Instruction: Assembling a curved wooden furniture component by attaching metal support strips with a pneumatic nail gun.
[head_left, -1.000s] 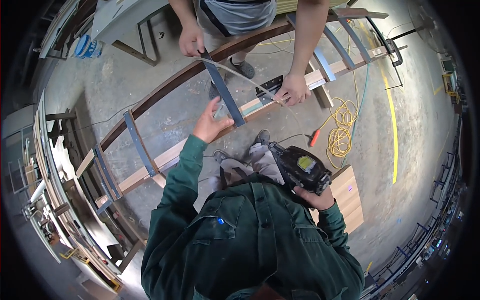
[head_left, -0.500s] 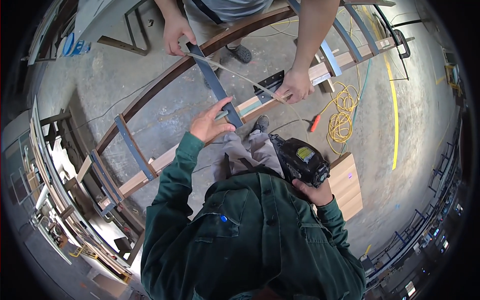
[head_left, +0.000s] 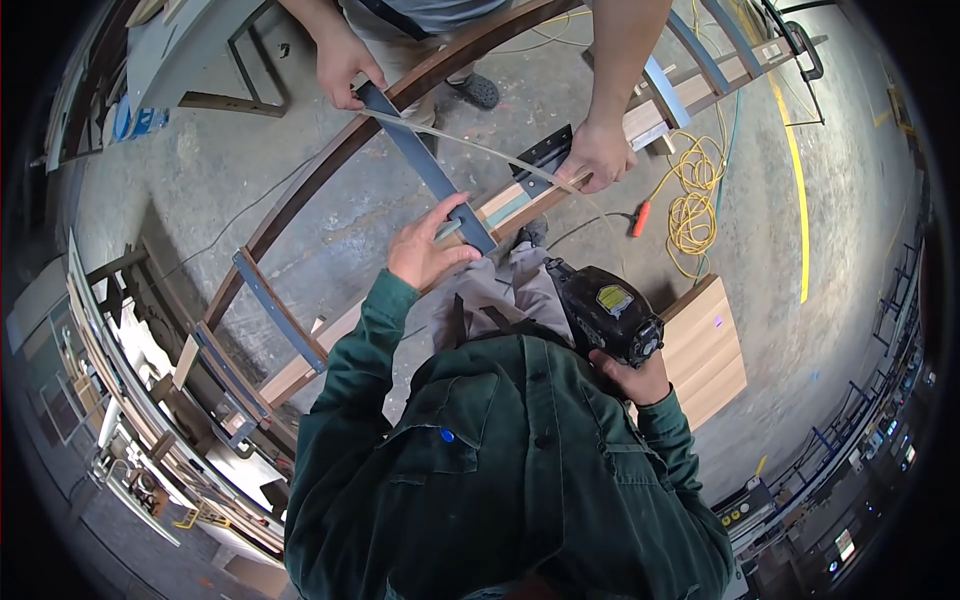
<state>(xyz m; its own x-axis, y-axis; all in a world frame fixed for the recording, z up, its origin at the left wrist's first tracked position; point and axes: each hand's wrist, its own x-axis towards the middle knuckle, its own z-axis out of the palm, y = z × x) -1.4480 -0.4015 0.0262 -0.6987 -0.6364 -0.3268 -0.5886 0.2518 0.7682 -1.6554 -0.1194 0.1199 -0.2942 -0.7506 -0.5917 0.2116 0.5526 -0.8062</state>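
My left hand [head_left: 425, 248] grips the near end of a dark grey slat [head_left: 412, 150], thumb and fingers at its edges, where it meets the pale wooden rail [head_left: 300, 370]. A small light piece shows beside my fingers. My right hand [head_left: 635, 377] is closed on a black nail gun [head_left: 607, 312], held near my waist, its nose toward the rail. A co-worker's hand [head_left: 347, 68] holds the slat's far end at the dark curved rail [head_left: 285, 205]. Their other hand [head_left: 598, 158] presses on the pale rail, with a thin pale strip [head_left: 470, 147] running between both hands.
A black metal bracket [head_left: 545, 152] sits by the pale rail. On the floor lie a coiled yellow hose [head_left: 695, 200] and an orange-red fitting [head_left: 641, 219]. A wooden panel [head_left: 705, 350] is at right. A black clamp [head_left: 803, 50] grips the rail's far end. Stacked boards line the left.
The view has shifted slightly, so the rails and floor items sit a little differently in it. My hands keep their holds; the co-worker's hands remain on the slat and rail.
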